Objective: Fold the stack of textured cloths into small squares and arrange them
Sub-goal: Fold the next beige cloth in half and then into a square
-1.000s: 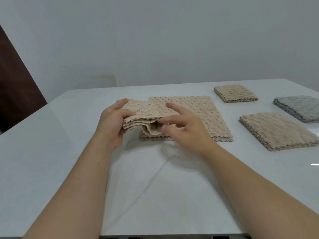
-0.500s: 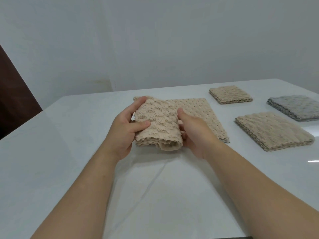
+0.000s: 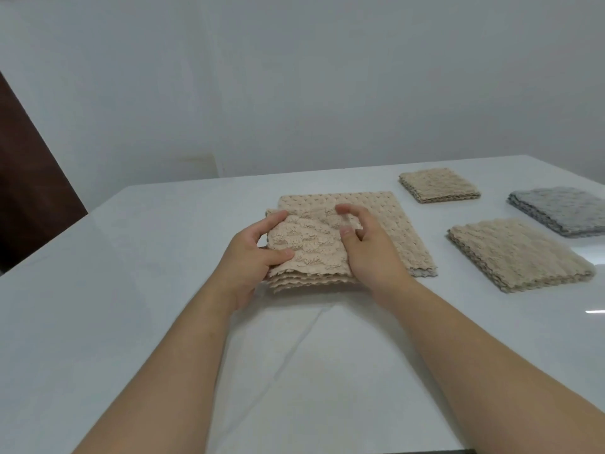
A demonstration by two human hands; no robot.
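The folded beige textured cloth (image 3: 307, 253) now sits lower and flatter at frame centre; the right hand (image 3: 370, 253) loosens its grip.

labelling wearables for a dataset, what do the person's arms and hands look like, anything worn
The left forearm and right forearm are bare to the frame's edge, no sleeve in view. The left hand and right hand wear no gloves; no ring, watch or bracelet shows.

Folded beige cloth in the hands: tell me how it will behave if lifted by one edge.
Probably floppy: the folded beige cloth has layers splaying at its near edge. Likely light, as the left hand holds its side with just thumb and fingers. The nubby texture should resist slipping, though loose layers may fall open.
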